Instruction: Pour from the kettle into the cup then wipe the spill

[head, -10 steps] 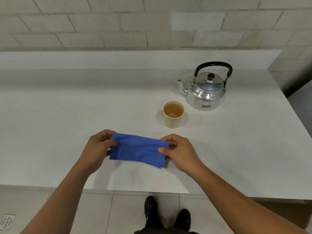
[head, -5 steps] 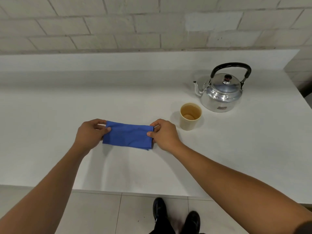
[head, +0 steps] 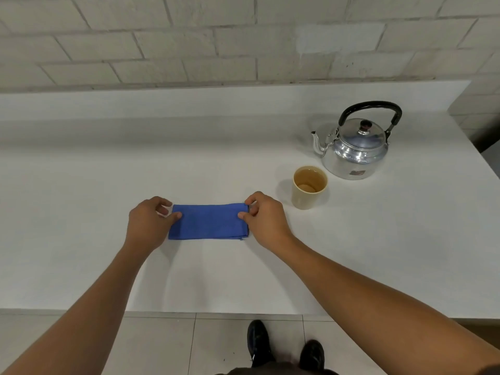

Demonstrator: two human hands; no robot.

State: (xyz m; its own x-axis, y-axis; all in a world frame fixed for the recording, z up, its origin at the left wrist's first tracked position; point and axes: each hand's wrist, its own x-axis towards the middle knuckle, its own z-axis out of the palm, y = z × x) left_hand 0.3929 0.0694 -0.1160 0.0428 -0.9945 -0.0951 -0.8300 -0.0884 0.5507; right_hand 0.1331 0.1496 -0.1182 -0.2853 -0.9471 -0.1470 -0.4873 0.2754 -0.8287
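Cloth (head: 209,221) — blue, folded into a flat rectangle — lies on the white counter (head: 81,185), near its front edge and left of the cup. Left hand (head: 148,226) rests at the cloth's left end, its thumb lying on the fabric and its fingers curled over the far corner; that grip is pinching the cloth. Right hand (head: 266,220) does the same at the right end, thumb on top of the fabric and fingertips bent down at the far right corner, so its grip is also pressed onto the cloth.

Beige cup (head: 309,187) stands upright just right of the right hand, apart from it, with pale brown liquid inside. Behind and to the right of the cup, close beside it, sits the shiny metal kettle (head: 354,147) — lid on, black handle upright, spout pointing left. Brick wall (head: 189,41) rises behind the counter. Two dark shoes (head: 284,347) show on the tiled floor below.
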